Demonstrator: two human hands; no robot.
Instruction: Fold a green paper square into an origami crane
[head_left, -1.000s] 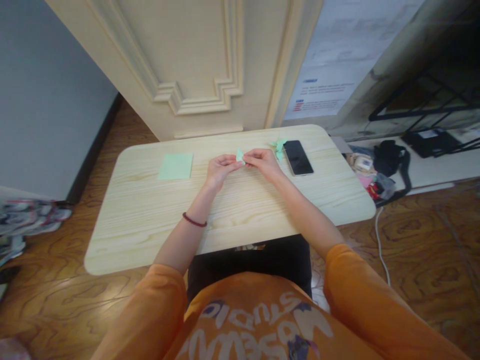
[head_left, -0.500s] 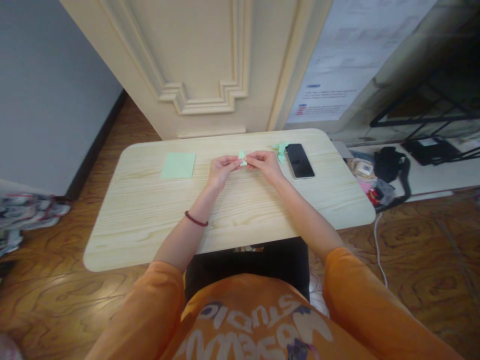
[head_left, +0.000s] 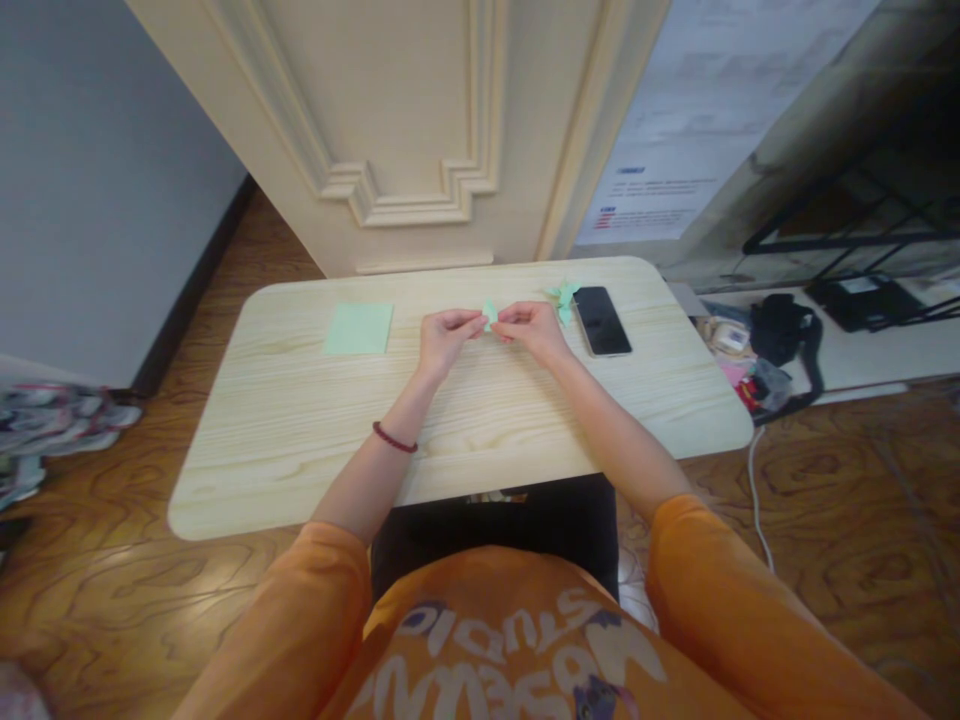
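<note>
A small piece of folded green paper (head_left: pixel 490 314) is pinched between my two hands above the middle of the table. My left hand (head_left: pixel 445 341) grips its left side with thumb and fingertips. From the other side, my right hand (head_left: pixel 534 330) holds it the same way, fingers closed. The fingertips hide part of the paper, so its folds are hard to make out. Just beyond my right hand lie folded green paper pieces (head_left: pixel 565 300), touching or close to a phone (head_left: pixel 602 321). A stack or pad of square green paper (head_left: pixel 359 329) lies to the left.
The pale wooden table (head_left: pixel 300 430) has rounded corners and stands against a cream panelled door (head_left: pixel 405 100). At the right, a low white shelf (head_left: pixel 862 350) carries a black bag, small packets and a black device. A white cable (head_left: pixel 756 500) hangs to the floor.
The folded paper has turned slightly between my fingers and looks narrower at its top. Both hands keep their pinch in nearly the same place.
</note>
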